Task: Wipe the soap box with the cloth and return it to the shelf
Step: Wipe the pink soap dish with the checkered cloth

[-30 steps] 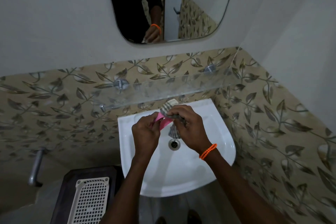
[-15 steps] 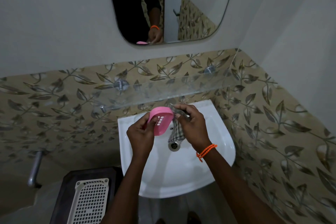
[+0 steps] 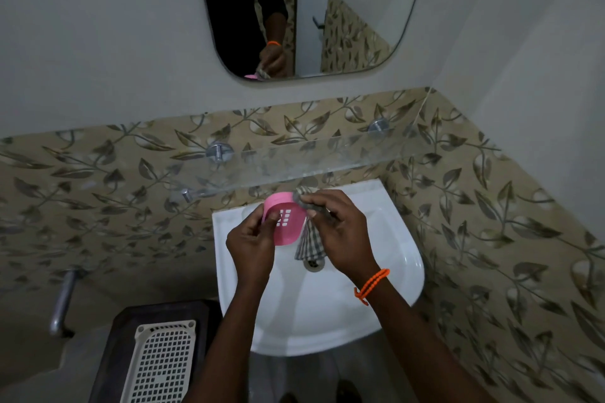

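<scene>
The pink soap box [image 3: 284, 222] is being held above the white basin [image 3: 386, 285], just below the front edge of the glass shelf [image 3: 294, 160]. It is being gripped along its near-left rim by the left hand [image 3: 253, 244], whose fingers are closed on it, thumb on the rim. The box is being tilted so that its slotted drain grid is facing the camera. The checked cloth [image 3: 309, 244] is being pinched by the right hand [image 3: 340, 232], fingers closed on it, and is being pressed against the upper right edge of the box; its loose end is hanging down over the drain [image 3: 314, 263]. An orange beaded band [image 3: 371, 285] is being worn on the right wrist. The shelf is being carried by 2 round metal mounts [image 3: 218, 151] on the leaf-patterned tiles [image 3: 98, 180]. The hand, the cloth and a sliver of pink are being reflected in the mirror [image 3: 353, 10] above. A perforated cream tray [image 3: 162, 366] is lying on a dark surface at the lower left, near a metal pipe [image 3: 62, 301].
</scene>
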